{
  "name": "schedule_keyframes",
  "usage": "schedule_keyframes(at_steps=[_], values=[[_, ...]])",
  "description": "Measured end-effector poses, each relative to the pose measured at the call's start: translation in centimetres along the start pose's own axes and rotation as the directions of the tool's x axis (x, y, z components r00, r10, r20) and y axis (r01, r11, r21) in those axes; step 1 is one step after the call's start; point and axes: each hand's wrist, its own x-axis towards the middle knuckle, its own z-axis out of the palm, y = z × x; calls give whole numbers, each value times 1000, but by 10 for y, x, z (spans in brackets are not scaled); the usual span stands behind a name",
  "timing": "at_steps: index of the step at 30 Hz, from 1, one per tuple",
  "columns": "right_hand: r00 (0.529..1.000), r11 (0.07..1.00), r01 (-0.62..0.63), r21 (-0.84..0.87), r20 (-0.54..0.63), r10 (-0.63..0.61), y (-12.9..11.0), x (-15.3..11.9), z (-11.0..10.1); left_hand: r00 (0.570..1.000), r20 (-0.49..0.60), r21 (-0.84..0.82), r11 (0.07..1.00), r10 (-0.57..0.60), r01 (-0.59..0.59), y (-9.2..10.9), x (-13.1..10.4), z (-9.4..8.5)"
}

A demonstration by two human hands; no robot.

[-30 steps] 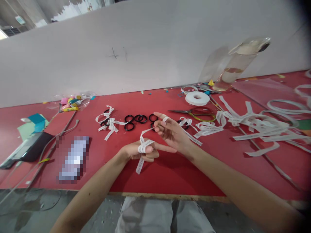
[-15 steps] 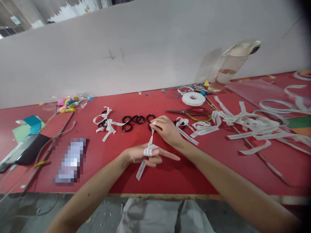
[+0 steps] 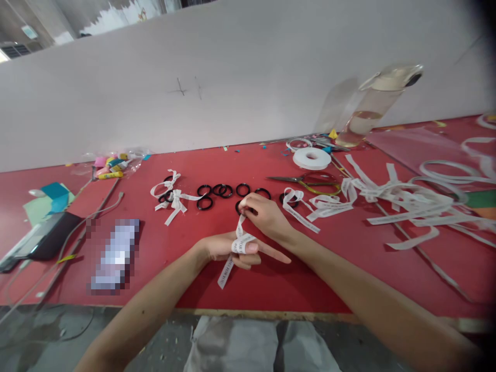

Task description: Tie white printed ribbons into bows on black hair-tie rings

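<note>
A white ribbon (image 3: 226, 274) printed with dark lettering is looped around my left hand (image 3: 222, 247). Its index finger points out to the right, the thumb presses on the ribbon and the other fingers curl under. One loose tail hangs below that hand. Just above, my right hand (image 3: 265, 213) pinches the ribbon's other end between thumb and fingertips, with the stretch between the hands raised. Several black rings (image 3: 204, 208) lie behind the hands, one partly hidden by my right fingers. Left of them are black rings with white ribbon bows (image 3: 176, 200).
Scissors (image 3: 323, 188) and a ribbon roll (image 3: 302, 159) lie behind my right hand. Cut ribbons (image 3: 411, 204) pile up at right, near a water bottle (image 3: 366, 116). A blurred-out phone-like item (image 3: 116, 256) and a black case (image 3: 58, 235) rest at left on the red table (image 3: 170, 276).
My right hand has shifted slightly down, still pinching the ribbon, and more of the black rings behind it shows. My left hand keeps the same pose; the whole view has moved a little.
</note>
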Motion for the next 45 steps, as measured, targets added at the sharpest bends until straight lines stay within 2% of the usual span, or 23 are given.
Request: schedule_keyframes(at_steps=[3, 5, 7, 11, 14, 17, 21, 25, 30, 37, 41, 45], values=[[998, 981, 7, 194, -59, 5, -2, 0, 0, 998, 55, 6, 1000, 0, -1, 4, 0, 4], [993, 930, -49, 364, -79, 83, -1, 0, 1, 997, 73, 62, 998, -25, 21, 8, -1, 6], [977, 830, -113, 546, -92, 193, 1, 1, 2, 997, 46, 194, 980, -63, 53, 10, -2, 6], [925, 552, -170, 816, -61, 375, 3, 4, -2, 995, -22, 435, 895, -98, 98, 13, -4, 5], [918, 360, -150, 921, -6, 398, 1, 5, -9, 993, -75, 483, 868, -89, 115, 13, -3, 5], [938, 253, -103, 962, 9, 346, -3, 4, -14, 988, -142, 490, 863, -65, 128, 13, 0, 5], [939, 244, -101, 964, 12, 343, -7, 3, -16, 980, -188, 482, 864, -63, 148, 13, 1, 6], [943, 246, -99, 964, 12, 332, -7, 3, -15, 977, -187, 489, 852, -105, 185, 12, 1, 5], [964, 246, -147, 958, 84, 251, -6, 3, -14, 981, -183, 475, 868, -60, 142, 6, 1, 3], [954, 166, -157, 973, 106, 282, -1, 5, -7, 981, -175, 442, 885, -79, 150, 4, 2, 3], [947, 220, -152, 963, 78, 311, 1, 6, -5, 982, -176, 437, 887, -74, 145, 3, 2, 2], [903, 306, -329, 894, 202, 379, -1, 7, -3, 983, -181, 453, 884, -34, 114, 3, 1, 2]])
